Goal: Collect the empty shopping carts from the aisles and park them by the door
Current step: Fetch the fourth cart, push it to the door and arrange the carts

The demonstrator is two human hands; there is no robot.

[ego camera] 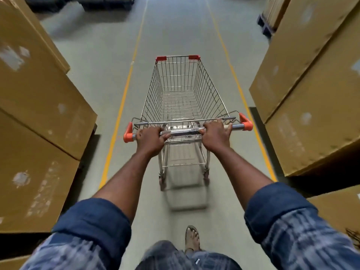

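Note:
An empty wire shopping cart (181, 90) with orange corner caps stands in front of me in the middle of the aisle, pointing away. Its chrome handle bar (184, 131) has orange end caps. My left hand (151, 138) is wrapped around the left part of the bar. My right hand (216, 134) grips the right part of it. Both arms are stretched out, sleeves rolled to the elbow. The basket holds nothing. One sandalled foot (191, 238) shows below, behind the cart.
Large cardboard boxes (39, 114) are stacked close on the left and more boxes (311, 90) on the right. Two yellow floor lines (120, 106) run along the grey concrete aisle. Dark pallets (266, 24) sit at the far end.

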